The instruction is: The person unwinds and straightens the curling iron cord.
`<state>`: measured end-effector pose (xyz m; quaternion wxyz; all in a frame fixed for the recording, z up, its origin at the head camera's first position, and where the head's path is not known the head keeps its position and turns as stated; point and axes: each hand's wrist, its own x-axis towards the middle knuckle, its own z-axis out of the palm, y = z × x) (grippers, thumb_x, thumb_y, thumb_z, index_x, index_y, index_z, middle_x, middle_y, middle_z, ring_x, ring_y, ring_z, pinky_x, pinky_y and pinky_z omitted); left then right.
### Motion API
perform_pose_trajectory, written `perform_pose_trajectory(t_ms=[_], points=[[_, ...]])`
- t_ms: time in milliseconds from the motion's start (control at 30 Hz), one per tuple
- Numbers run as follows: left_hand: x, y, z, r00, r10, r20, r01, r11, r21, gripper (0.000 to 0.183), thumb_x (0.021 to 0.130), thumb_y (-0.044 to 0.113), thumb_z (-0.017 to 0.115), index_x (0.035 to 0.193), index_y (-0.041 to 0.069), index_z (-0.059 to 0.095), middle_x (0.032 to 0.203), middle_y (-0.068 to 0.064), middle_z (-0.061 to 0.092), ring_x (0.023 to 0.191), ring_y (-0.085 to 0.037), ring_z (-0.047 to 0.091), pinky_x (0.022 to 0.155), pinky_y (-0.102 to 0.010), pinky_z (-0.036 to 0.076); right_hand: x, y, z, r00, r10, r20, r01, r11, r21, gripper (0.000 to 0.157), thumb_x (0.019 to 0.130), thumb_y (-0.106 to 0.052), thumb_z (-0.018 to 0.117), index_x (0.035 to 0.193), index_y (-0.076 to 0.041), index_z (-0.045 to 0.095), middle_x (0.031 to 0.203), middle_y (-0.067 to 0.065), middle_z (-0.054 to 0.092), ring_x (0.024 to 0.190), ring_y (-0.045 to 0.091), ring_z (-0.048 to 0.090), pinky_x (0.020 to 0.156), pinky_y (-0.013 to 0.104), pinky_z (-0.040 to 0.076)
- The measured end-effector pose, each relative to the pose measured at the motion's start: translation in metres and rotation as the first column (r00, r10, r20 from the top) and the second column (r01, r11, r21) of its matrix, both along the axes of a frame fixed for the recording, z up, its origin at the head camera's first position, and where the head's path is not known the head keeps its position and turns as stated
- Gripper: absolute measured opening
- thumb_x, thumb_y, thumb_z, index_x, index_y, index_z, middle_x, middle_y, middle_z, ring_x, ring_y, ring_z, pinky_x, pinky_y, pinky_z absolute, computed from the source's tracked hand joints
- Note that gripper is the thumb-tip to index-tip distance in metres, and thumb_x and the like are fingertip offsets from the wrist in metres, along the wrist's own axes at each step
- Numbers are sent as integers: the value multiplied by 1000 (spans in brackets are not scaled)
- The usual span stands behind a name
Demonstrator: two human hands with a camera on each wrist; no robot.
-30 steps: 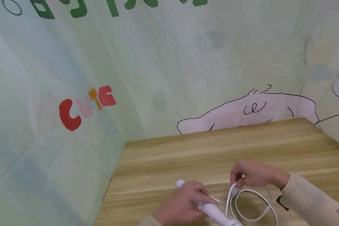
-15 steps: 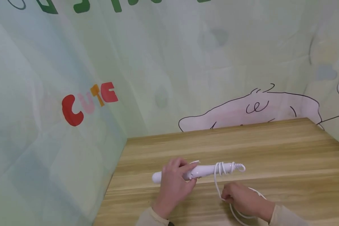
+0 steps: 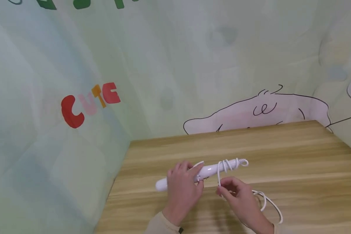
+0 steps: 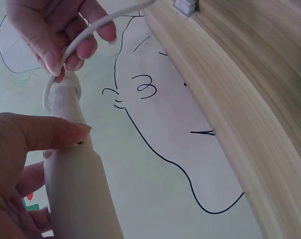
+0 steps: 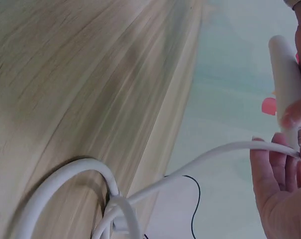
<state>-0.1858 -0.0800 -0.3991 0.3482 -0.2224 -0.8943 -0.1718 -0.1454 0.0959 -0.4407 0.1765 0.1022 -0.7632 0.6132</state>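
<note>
Above the table (image 3: 163, 149), hands (image 3: 181, 187) (image 3: 245, 201) clasp wand (image 3: 212, 170) (left), cord (image 5: 240, 145) (right); left wrist view adds a probable plug (image 4: 185, 7).

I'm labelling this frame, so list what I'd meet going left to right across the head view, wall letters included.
Red letter C, pale pink U, orange T, pinkish-red E, rounded tip of the white wand, left hand, right hand, loose loop of white cord.

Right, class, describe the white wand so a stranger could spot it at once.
Start at the wooden table, then find the left hand over it. It grips the white wand. The wand is thick and straight, unlike the thin, bendy white cord looped round one end and pinched by the right hand.
</note>
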Motion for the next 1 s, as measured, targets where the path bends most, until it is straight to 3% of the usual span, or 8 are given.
perform_pose_trajectory(t_ms=[100,233,367,500,667,733,867,1000], points=[[1,-5,-4,999,45,-29,-47,997,-62,45,60,20,88,104,24,79,91,-2,67,84,-23,62,67,-43,44,2,-5,2,992,32,119,-25,998,-57,10,85,8,70,93,5,65,77,5,67,69,11,66,65,26,56],[0,-8,-10,996,68,-53,-77,981,-176,45,63,20,86,107,25,77,94,-4,67,85,-26,62,69,-44,45,4,6,7,984,137,116,-141,990,21,9,87,8,67,95,6,64,76,7,64,63,11,62,59,29,55],[0,-11,-15,996,85,-9,-84,961,-264,44,66,18,83,109,27,77,96,-3,68,88,-25,62,75,-46,45,2,23,23,948,277,155,-295,949,109,4,90,7,64,94,5,64,76,6,61,61,9,58,53,28,52],[2,-13,-17,997,60,39,-45,946,-320,42,68,15,81,108,28,76,96,-2,68,90,-24,62,80,-45,44,-4,40,44,918,297,264,-359,904,234,7,92,6,61,97,5,66,74,2,60,60,9,55,50,25,49],[5,-16,-16,998,-28,49,45,919,-392,41,69,12,79,105,30,77,94,0,67,90,-24,62,82,-43,45,-15,57,62,955,213,205,-289,816,501,12,90,5,62,97,0,71,82,-1,66,70,7,57,58,26,50],[7,-18,-16,994,-87,61,105,900,-423,42,68,13,80,106,32,76,93,2,65,90,-22,61,81,-41,46,-20,62,65,964,203,174,-266,792,550,14,90,5,62,96,-2,72,87,0,69,75,8,59,62,27,51],[11,-21,-17,956,-257,142,293,873,-390,45,67,18,82,109,35,76,93,7,64,87,-14,60,77,-34,46,-30,74,63,946,263,191,-325,798,507,12,91,4,63,98,0,72,92,4,70,77,10,62,63,28,52],[17,-24,-18,856,-419,303,487,850,-201,46,69,21,84,112,33,76,97,11,64,87,-5,55,77,-25,41,-35,81,52,912,337,235,-407,818,407,12,92,3,62,100,5,71,91,8,70,68,11,61,58,29,53]])
